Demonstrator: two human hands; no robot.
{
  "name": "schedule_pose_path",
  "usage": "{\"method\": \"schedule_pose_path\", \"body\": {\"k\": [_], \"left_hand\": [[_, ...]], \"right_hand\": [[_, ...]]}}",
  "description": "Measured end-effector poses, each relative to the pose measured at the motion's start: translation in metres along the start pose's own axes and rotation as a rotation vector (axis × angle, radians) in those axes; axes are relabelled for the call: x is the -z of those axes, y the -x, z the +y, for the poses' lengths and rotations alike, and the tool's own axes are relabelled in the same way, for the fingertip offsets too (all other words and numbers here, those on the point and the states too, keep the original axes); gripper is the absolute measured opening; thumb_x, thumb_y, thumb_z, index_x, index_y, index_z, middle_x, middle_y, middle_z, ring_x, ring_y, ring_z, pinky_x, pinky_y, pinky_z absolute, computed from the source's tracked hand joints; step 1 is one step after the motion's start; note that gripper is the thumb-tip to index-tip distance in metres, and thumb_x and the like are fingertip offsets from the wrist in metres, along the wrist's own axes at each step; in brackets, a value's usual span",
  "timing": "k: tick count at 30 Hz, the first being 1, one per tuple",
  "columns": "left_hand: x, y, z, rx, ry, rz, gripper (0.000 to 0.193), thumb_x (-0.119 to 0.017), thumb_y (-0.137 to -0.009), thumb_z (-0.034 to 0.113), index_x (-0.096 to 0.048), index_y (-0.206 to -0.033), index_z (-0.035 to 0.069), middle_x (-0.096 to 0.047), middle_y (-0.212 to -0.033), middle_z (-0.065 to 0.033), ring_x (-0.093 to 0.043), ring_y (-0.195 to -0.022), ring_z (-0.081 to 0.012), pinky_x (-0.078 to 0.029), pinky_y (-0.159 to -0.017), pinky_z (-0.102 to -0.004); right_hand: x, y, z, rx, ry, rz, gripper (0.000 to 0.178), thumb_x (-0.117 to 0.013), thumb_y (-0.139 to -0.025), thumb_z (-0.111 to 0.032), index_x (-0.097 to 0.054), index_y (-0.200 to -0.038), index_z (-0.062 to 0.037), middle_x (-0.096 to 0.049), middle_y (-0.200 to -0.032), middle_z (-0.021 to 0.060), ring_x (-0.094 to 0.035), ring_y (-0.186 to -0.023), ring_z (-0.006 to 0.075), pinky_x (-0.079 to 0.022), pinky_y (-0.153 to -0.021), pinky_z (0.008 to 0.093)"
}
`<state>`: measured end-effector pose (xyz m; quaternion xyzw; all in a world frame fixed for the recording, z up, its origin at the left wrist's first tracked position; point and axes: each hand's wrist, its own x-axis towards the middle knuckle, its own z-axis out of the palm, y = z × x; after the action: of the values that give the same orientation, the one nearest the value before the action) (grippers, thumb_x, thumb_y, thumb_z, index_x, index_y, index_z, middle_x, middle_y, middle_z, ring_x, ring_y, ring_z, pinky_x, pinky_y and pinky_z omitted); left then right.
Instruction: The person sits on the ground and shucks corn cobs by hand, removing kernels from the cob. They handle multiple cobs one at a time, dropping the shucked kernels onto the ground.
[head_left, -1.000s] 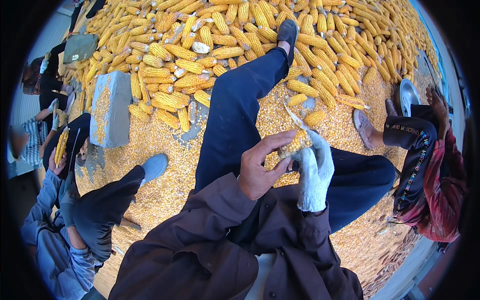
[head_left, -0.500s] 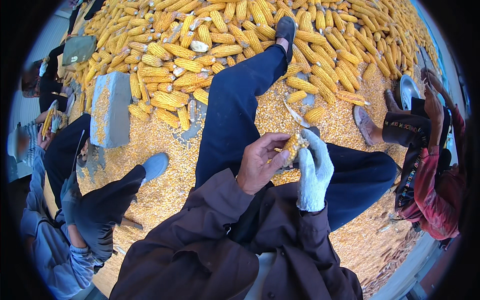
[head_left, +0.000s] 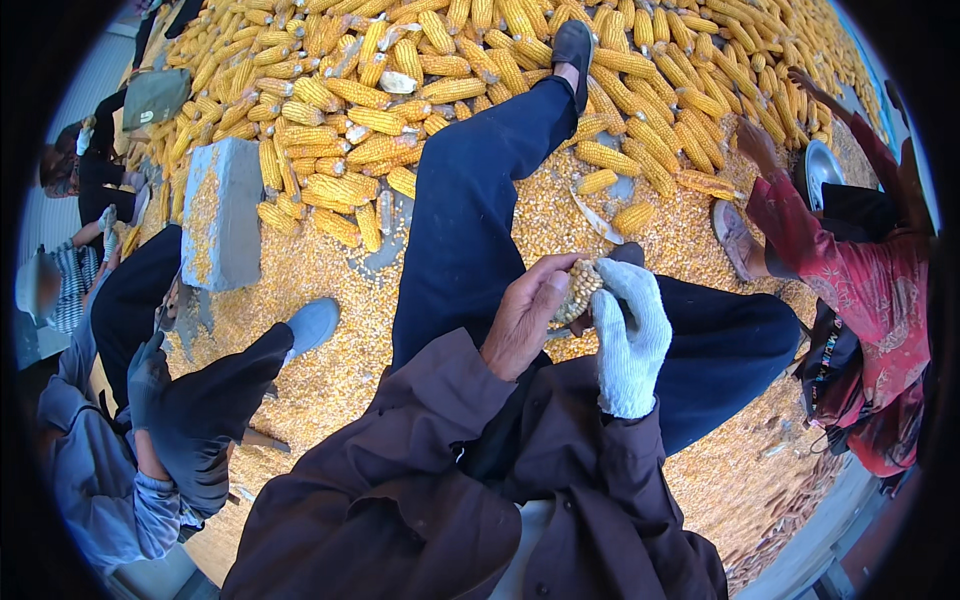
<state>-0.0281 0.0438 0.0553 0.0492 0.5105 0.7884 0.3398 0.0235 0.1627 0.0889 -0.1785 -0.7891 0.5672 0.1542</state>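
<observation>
A yellow corn cob (head_left: 580,288) sits between both my hands, above my lap. My left hand (head_left: 525,315), bare, wraps its fingers around the cob's left side. On the cob's right end closes my right hand (head_left: 630,335), which wears a white knit glove. Below the hands my two legs in dark blue trousers (head_left: 470,220) stretch out over loose yellow kernels (head_left: 330,340). Part of the cob is hidden behind my fingers.
A big heap of whole corn cobs (head_left: 420,70) fills the far side. A grey stone block (head_left: 222,210) stands at the left. A person in dark clothes (head_left: 150,400) sits at my left, another in a red sleeve (head_left: 850,270) at my right beside a metal bowl (head_left: 820,165).
My hands have shifted slightly on the cob, which has turned between them. The person at the right has raised an arm toward the heap.
</observation>
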Motion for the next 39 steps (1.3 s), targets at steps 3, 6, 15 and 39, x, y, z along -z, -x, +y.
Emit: {"method": "schedule_pose_path", "body": {"k": [3,6,15,39], "left_hand": [[-0.006,0.002,0.006,0.029,0.045,0.003,0.037,-0.048,-0.093,0.029,-0.047,-0.115,-0.002,-0.054,-0.086,-0.0032,-0.05,-0.069,-0.0053,-0.043,-0.059,-0.0195],[-0.005,0.001,0.005,0.069,0.006,0.043,0.035,-0.048,-0.093,0.032,-0.048,-0.11,0.001,-0.053,-0.084,-0.0016,-0.049,-0.066,-0.0043,-0.04,-0.05,-0.0179],[0.0,0.0,-0.01,0.122,0.027,0.146,0.029,-0.039,-0.095,0.037,-0.05,-0.102,0.011,-0.053,-0.077,0.0029,-0.046,-0.057,-0.0003,-0.033,-0.043,-0.0154],[0.01,0.005,-0.012,-0.136,-0.408,0.224,0.034,-0.052,-0.09,0.025,-0.049,-0.07,-0.002,-0.043,-0.054,-0.0048,-0.036,-0.053,-0.0075,-0.032,-0.047,-0.0298]], "right_hand": [[-0.002,0.004,0.001,-0.089,-0.074,-0.032,0.024,-0.059,-0.078,0.004,-0.06,-0.102,0.0,-0.055,-0.099,0.0106,-0.058,-0.086,0.0167,-0.047,-0.073,0.0253],[-0.006,0.006,0.002,-0.148,-0.148,-0.055,0.025,-0.06,-0.077,0.004,-0.059,-0.102,0.0001,-0.055,-0.099,0.0105,-0.058,-0.085,0.0163,-0.047,-0.073,0.0254],[-0.01,0.009,0.008,-0.079,-0.079,-0.09,0.027,-0.061,-0.076,0.004,-0.059,-0.102,0.0003,-0.055,-0.099,0.0103,-0.056,-0.08,0.0154,-0.046,-0.071,0.0247],[0.01,-0.002,0.003,0.061,0.13,-0.366,0.025,-0.067,-0.074,-0.007,-0.058,-0.097,-0.002,-0.052,-0.079,0.0107,-0.057,-0.069,0.0217,-0.045,-0.063,0.0302]]}}
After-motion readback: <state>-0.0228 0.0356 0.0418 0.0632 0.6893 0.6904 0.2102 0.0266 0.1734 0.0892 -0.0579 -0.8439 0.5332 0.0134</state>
